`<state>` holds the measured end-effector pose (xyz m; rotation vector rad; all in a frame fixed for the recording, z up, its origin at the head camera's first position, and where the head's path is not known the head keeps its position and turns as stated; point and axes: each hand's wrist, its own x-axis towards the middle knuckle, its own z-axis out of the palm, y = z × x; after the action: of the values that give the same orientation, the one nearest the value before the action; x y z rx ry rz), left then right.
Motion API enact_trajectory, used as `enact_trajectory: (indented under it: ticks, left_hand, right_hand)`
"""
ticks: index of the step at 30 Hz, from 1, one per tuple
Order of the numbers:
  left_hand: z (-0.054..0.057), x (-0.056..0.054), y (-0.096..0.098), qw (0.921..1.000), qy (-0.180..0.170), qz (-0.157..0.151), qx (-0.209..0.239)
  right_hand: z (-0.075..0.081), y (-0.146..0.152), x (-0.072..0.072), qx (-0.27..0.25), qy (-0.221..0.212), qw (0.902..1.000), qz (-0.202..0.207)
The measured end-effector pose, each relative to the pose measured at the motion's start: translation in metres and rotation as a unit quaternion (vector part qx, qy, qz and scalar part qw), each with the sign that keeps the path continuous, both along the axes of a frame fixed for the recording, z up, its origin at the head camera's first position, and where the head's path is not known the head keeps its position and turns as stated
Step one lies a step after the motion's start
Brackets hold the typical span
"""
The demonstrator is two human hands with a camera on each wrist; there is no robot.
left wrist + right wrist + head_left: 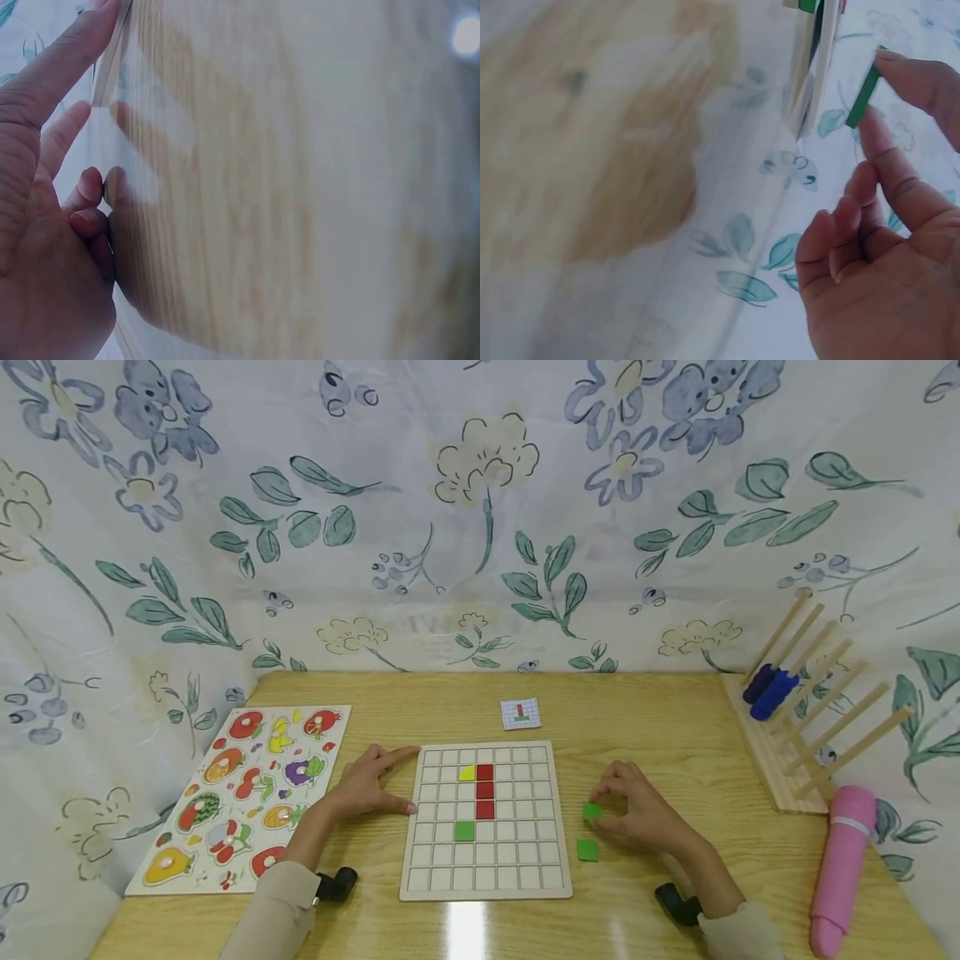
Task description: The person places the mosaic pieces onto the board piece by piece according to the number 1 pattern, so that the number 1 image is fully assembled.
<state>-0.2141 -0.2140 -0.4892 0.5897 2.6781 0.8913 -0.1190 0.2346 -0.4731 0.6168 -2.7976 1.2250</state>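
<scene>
A white grid board [517, 852] lies flat on the wooden table. On it sit a yellow tile [467, 773], a column of three red tiles [485, 790] and one green tile [464, 832]. My left hand [367, 787] touches the board's left edge with thumb and index finger spread. Right of the board, my right hand [637, 806] pinches a green square tile [865, 95] between thumb and index finger, its other fingers curled in the right wrist view. Another green tile [588, 850] lies on the table just below that hand. A small pattern card [521, 713] lies behind the board.
A fruit puzzle board [247, 810] lies at the left, beneath the left forearm. At the right stands a wooden peg rack [780, 760] with blue pieces [774, 693] on its far pegs. A pink cylindrical object [843, 868] lies before it. A floral curtain [480, 527] hangs behind the table.
</scene>
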Motion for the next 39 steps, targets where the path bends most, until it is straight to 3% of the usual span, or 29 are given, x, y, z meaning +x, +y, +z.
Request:
enact_trajectory:
  ticks: [18, 29, 39]
  left_hand:
    - [0.001, 0.001, 0.000, 1.0000, 0.005, 0.000, 0.002]
    - [0.000, 0.001, 0.000, 0.9999, 0.006, -0.001, 0.009]
    - [0.000, 0.001, 0.000, 0.9999, 0.008, 0.002, 0.006]
  right_hand:
    - [0.005, -0.022, -0.004, -0.029, -0.028, 0.9990, 0.019]
    - [0.001, -0.037, -0.008, -0.029, -0.012, 0.9988, 0.037]
    - [0.003, -0.051, -0.011, -0.040, -0.023, 0.9976, 0.052]
